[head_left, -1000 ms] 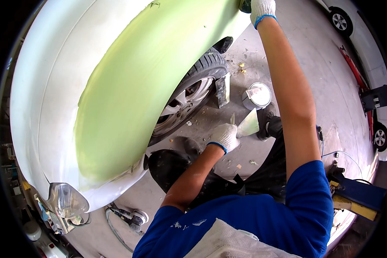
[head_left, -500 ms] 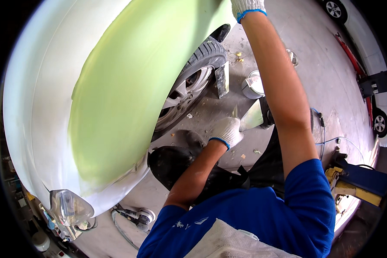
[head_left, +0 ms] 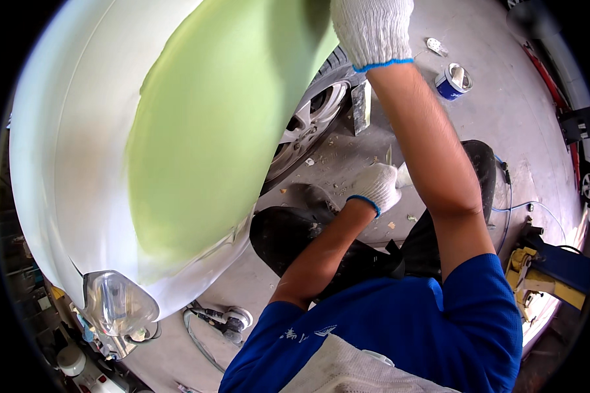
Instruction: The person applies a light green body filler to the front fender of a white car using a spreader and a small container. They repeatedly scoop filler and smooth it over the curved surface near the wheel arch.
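My left hand [head_left: 377,187], in a white knit glove with a blue cuff, is closed on a flat board [head_left: 405,175] over my knees. Most of the board is behind my right forearm. At the upper edge, my right hand [head_left: 373,33], gloved alike, is by the green-coated part of a white car body panel [head_left: 78,164]. Its fingers and anything in them are out of sight. The pale yellow-green coating [head_left: 196,150] spreads over the panel's curve. Beneath lie a wheel [head_left: 311,121] and, at the near corner, a headlight [head_left: 118,304].
A corded or hosed sander [head_left: 233,322] lies on the floor near the headlight. Beyond my right arm are a can [head_left: 453,82] and a white perforated piece [head_left: 437,47]. A blue hose [head_left: 514,208] and a blue-and-yellow lift arm [head_left: 557,278] are on the right.
My right hand has come lower, nearer to me, so more of the glove shows. My right forearm now covers most of the board. The whole view has shifted somewhat.
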Action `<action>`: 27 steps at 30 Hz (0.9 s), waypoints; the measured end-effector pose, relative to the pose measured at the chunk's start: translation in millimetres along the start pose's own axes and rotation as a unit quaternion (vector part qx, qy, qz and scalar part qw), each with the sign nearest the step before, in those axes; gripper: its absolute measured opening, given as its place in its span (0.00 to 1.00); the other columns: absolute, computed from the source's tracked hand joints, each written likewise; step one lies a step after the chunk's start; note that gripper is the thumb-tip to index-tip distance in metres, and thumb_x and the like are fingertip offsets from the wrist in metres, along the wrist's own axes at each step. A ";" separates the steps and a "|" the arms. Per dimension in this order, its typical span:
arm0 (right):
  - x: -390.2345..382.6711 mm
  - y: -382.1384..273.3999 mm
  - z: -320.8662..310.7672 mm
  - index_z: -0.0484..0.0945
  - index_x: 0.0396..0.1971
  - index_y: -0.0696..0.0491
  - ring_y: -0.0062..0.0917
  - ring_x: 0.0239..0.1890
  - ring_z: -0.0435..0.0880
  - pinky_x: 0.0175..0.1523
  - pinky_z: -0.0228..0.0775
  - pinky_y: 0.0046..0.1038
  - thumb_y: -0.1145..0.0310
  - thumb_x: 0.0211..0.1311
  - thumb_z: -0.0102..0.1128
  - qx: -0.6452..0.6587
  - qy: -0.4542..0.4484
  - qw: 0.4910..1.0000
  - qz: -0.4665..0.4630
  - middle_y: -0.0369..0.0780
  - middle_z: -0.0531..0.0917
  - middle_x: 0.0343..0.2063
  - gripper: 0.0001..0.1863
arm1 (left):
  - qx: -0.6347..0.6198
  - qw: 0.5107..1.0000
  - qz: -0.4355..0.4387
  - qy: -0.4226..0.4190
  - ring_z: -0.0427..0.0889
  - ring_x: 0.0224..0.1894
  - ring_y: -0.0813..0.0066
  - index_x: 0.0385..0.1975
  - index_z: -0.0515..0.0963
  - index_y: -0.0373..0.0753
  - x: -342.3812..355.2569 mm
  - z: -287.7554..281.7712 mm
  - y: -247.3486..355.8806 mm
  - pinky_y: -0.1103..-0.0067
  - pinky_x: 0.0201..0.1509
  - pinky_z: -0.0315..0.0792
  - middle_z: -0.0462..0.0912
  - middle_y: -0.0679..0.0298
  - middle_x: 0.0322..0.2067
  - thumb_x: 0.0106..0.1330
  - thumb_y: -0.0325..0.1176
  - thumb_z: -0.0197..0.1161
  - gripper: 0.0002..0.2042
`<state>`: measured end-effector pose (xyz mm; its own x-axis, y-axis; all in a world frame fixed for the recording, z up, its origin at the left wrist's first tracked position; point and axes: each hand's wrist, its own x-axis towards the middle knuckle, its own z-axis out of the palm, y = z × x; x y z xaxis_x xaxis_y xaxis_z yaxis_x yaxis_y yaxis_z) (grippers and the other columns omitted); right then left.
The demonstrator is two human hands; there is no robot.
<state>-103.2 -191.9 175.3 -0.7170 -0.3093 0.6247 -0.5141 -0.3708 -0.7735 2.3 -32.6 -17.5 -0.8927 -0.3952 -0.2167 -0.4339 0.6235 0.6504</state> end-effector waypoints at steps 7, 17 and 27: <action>-62.0 -62.8 7.4 0.79 0.51 0.50 0.41 0.43 0.76 0.47 0.72 0.38 0.78 0.46 0.65 -0.036 -0.012 0.996 -0.079 0.41 0.78 0.40 0.27 | -0.192 0.956 0.112 0.193 0.88 0.43 0.48 0.36 0.87 0.38 2.9 46.1 -14.6 0.59 0.49 0.81 0.89 0.49 0.36 0.63 0.37 0.61 0.12; -131.8 -125.8 17.4 0.79 0.51 0.49 0.43 0.45 0.75 0.49 0.71 0.40 0.79 0.43 0.66 -0.061 -0.088 0.979 -0.176 0.42 0.77 0.42 0.29 | -0.024 0.998 -0.012 -0.051 0.86 0.48 0.48 0.42 0.86 0.38 -19.6 -31.0 9.6 0.59 0.54 0.78 0.86 0.44 0.42 0.60 0.36 0.63 0.14; -188.5 -158.6 12.3 0.81 0.51 0.53 0.38 0.42 0.77 0.47 0.67 0.39 0.67 0.48 0.61 -0.008 -0.187 0.960 -0.208 0.41 0.79 0.42 0.25 | -0.030 0.999 -0.011 0.000 0.87 0.41 0.43 0.33 0.87 0.37 -9.1 -14.3 5.7 0.56 0.49 0.80 0.86 0.42 0.34 0.52 0.33 0.65 0.11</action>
<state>119.3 -85.5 181.5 -0.2312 -0.4308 0.8724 -0.7283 -0.5179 -0.4487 9.7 -35.1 -1.4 -0.8827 -0.4084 -0.2324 -0.4461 0.5732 0.6873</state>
